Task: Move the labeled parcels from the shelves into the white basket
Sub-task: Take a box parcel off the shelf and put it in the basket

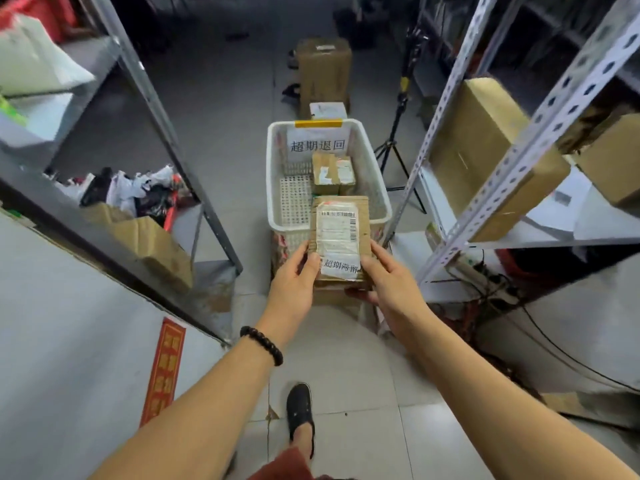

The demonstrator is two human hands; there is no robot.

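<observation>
Two hands hold one flat brown cardboard parcel bearing a white barcode label and a white printed slip. The left hand pinches its left edge, thumb on top and fingers curled under, while the right hand clasps the right edge with fingers wrapped beneath. The parcel hangs over the near rim of the single white perforated plastic basket, which stands in the aisle between the shelves. Inside the basket, at the far right, lies a small taped brown cardboard box; whether it is one box or two side by side I cannot tell. A white paper sign leans against the basket's far wall. Two large brown cartons sit on the grey metal shelf to the right.
</observation>
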